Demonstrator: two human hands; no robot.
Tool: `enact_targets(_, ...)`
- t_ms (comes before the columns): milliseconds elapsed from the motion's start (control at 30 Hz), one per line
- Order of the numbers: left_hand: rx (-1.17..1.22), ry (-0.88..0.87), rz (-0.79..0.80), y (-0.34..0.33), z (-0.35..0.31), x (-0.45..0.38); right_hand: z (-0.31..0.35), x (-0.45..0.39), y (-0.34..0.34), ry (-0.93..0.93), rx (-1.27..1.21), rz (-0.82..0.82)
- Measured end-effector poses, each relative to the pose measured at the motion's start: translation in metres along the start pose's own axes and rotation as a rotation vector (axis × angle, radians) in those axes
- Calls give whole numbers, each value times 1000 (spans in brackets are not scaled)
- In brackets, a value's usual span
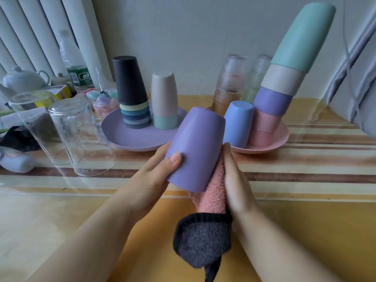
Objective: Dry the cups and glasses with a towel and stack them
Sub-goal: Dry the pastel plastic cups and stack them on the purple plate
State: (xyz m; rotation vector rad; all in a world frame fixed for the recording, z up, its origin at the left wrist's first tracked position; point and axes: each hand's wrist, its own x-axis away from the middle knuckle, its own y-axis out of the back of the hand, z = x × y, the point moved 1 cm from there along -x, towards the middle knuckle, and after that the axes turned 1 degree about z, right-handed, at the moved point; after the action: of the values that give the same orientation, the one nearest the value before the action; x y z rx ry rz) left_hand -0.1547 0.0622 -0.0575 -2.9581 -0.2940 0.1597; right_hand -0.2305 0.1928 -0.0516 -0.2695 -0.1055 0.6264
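- The left hand (156,171) grips a purple cup (196,149), thumb lying across its near side and fingers wrapped behind; the cup is held above the table, mouth toward the person and base tilted up and away.
- The right hand (234,180) presses a towel (211,202) against the cup's right side, fingers fairly straight along the cloth — how far they curl behind it I cannot tell.
- The towel is pink where it meets the cup and dark grey lower down, hanging between the two wrists.
- Behind the cup to the left, a purple plate (122,137) carries a stack of upside-down cups topped by a black cup (128,78), and beside it a beige cup over a teal one (164,100).
- To the right, a pink plate (282,139) holds an upside-down blue cup (238,123) and a tall leaning stack (289,74) — pink, purple, beige, teal on top.
- Behind the blue cup stand two upturned textured glasses (230,82), one over an amber base.
- On the left, two clear glasses (81,137) stand upside down on the striped table (305,180).
- Farther back left sit a white teapot (22,80) and a plastic bottle (75,64) among blurred clutter.
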Motion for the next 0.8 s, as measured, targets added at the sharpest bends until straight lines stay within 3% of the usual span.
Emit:
enact_targets(133, -271, -172, -322, 7, 0, -5, 2, -5, 6, 111, 92, -106)
enact_targets(200, -414, -306, -395, 4, 0, -5, 3, -5, 6, 159, 186, -164)
enact_targets(300, -583, -314, -371, -5, 5, -3, -1, -3, 4, 171, 256, -170)
enact_targets(533, -564, -117, -356, -7, 5, -4, -16, -1, -12, 245, 370, -54)
enact_targets(800, -359, -4, -2, -13, 0, 1, 11, -3, 10, 203, 281, -158)
